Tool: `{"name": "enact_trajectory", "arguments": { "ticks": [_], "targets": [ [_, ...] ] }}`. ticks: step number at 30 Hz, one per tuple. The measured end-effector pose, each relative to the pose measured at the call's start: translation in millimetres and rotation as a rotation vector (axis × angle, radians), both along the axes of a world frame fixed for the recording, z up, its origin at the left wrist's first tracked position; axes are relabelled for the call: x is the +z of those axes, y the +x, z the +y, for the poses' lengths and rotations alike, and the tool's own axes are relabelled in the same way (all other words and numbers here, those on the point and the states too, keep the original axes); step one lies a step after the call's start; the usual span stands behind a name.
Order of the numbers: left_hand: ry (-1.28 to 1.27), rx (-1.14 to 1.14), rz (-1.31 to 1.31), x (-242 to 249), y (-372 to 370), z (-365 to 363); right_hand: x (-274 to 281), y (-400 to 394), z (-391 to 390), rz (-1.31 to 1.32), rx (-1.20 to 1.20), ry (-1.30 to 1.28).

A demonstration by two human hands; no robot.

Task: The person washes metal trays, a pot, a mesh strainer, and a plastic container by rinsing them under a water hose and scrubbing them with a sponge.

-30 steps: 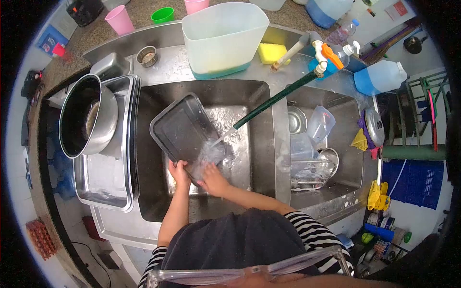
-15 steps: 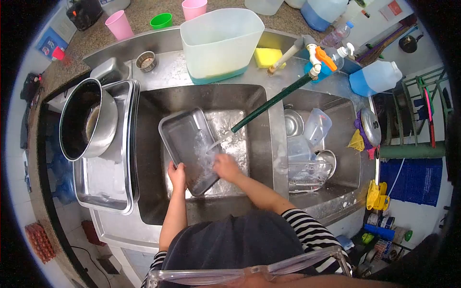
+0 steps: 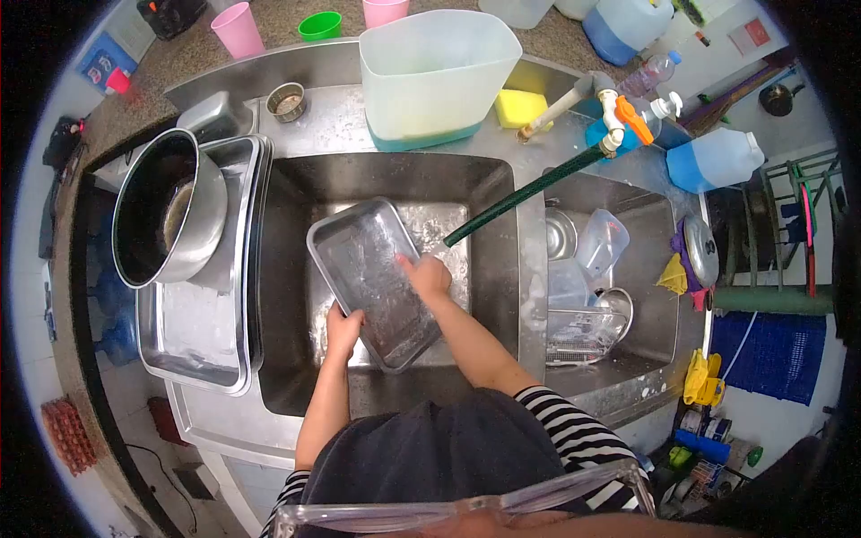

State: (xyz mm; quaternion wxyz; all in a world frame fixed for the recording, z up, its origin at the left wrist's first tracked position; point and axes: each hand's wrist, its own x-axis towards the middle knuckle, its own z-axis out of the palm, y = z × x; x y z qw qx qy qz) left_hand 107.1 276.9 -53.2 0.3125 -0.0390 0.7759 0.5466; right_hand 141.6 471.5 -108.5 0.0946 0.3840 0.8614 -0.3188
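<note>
A wet rectangular metal baking tray (image 3: 377,278) is tilted in the left basin of the steel sink (image 3: 300,381). My left hand (image 3: 343,334) grips its lower left edge, thumb over the rim. On the tray's right edge my right hand (image 3: 425,276) is closed, its thumb on the inside and its fingers hidden behind the rim. Just above that hand ends a green hose (image 3: 529,198), which runs down from a tap with an orange handle (image 3: 633,120).
Left of the basin, a large metal pot (image 3: 202,215) stands on stacked trays (image 3: 202,345). A translucent container (image 3: 439,81) of greenish liquid and a yellow sponge (image 3: 520,108) sit behind. Plastic containers (image 3: 603,240) and a strainer (image 3: 614,314) lie in the right basin.
My right hand has moved up along the tray's right side and now holds its edge. The water that splashed across the tray no longer falls into it. The view has shifted slightly.
</note>
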Motion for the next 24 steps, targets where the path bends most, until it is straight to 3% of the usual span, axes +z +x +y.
{"name": "enact_trajectory", "arguments": {
  "ticks": [2, 5, 7, 8, 12, 14, 15, 17, 20, 24],
  "targets": [
    [0.035, 0.070, 0.011, 2.4, 6.2, 7.3, -3.2, -4.5, 0.0, -0.037, -0.089, -0.008],
    [0.111, 0.204, 0.044, -9.7, 6.9, 5.4, -47.4, 2.7, 2.5, 0.185, 0.014, -0.125],
    [0.106, 0.333, 0.085, -7.0, 4.4, 7.1, -42.2, 10.8, -1.4, 0.454, 0.316, -0.041],
    [0.098, 0.357, 0.125, -5.3, 5.0, 8.5, -38.9, 19.5, -0.3, 0.248, 0.366, -0.116],
    [0.093, 0.410, 0.109, -1.6, 2.2, 7.1, -17.7, 33.3, -0.7, 0.276, 0.397, -0.242],
    [0.124, 0.299, 0.032, 3.5, 0.9, 3.8, -19.1, 28.8, 0.6, 0.208, 0.141, -0.285],
    [0.121, 0.296, 0.035, 5.3, 0.4, 3.6, -16.3, 24.3, -0.6, 0.211, 0.139, -0.288],
    [0.069, 0.216, 0.053, 9.2, 1.3, 4.6, -10.9, 13.6, -1.6, 0.081, 0.093, 0.058],
    [0.090, 0.179, 0.067, 3.5, 5.6, 6.2, 19.9, 1.3, 2.1, -0.050, -0.032, -0.010],
    [0.133, 0.251, 0.058, 0.1, 9.0, 11.7, -17.7, 9.5, -0.5, -0.012, -0.117, -0.103]
  ]
}}
